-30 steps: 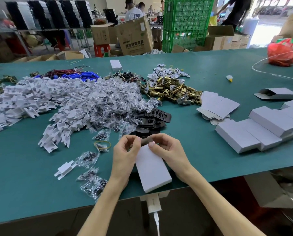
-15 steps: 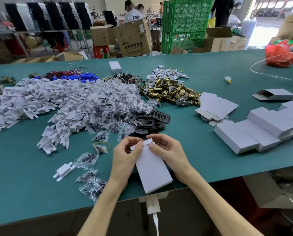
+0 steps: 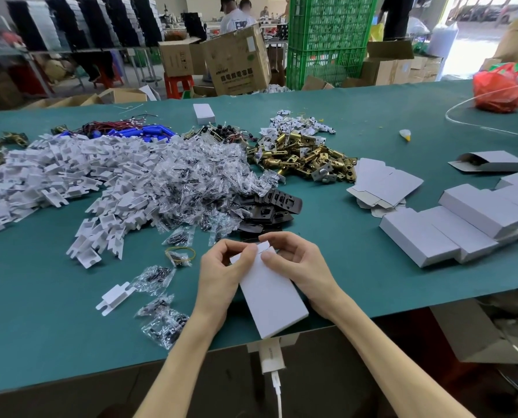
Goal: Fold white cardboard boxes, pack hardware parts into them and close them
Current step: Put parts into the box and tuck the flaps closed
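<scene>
Green desk (image 3: 357, 116) in a crowded workshop, with green crates (image 3: 330, 37) and brown cartons (image 3: 236, 64) past its far edge. At the near edge, left hand (image 3: 224, 267) and right hand (image 3: 296, 260) both curled round the far end of a white box (image 3: 272, 300), thumbs on top, pinching either side of a small flap (image 3: 263, 246) that sticks up between them. Near end of the box at the desk's near edge. Just beyond the hands, black plates (image 3: 269, 206) in a loose stack. Left of those, a heap of clear bags (image 3: 197, 182) and white plastic pieces (image 3: 55, 176). Near the left wrist, a few loose bags and a rubber band (image 3: 180, 254). Farther off, brass parts (image 3: 306, 155). To the right, flat box blanks (image 3: 384, 182) and closed white boxes (image 3: 450, 233) lying side by side.
</scene>
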